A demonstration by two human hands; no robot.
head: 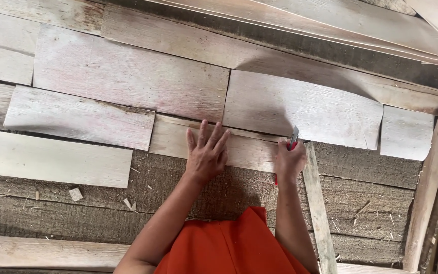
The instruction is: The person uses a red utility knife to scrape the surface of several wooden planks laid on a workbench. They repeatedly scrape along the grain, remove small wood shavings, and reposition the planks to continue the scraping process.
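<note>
Worktop point(51, 218) covered in veneer sheets; curled sheet point(305, 109) at 1 o'clock. Strip point(171, 139) lies centre, left hand point(206, 155) flat and spread on it. Right hand point(290, 161) closed round knife point(293, 138) at the strip's 3 o'clock end, beside a slat point(318, 208). Risks: blade skids toward left fingers if the strip shifts; thin wood splits along the grain.

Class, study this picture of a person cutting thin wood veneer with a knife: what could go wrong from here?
1. The left hand presses flat on the veneer strip close to the utility knife; a slip might cut a finger.
2. The neighbouring veneer sheet curls upward, so the blade could snag or wander.
</note>
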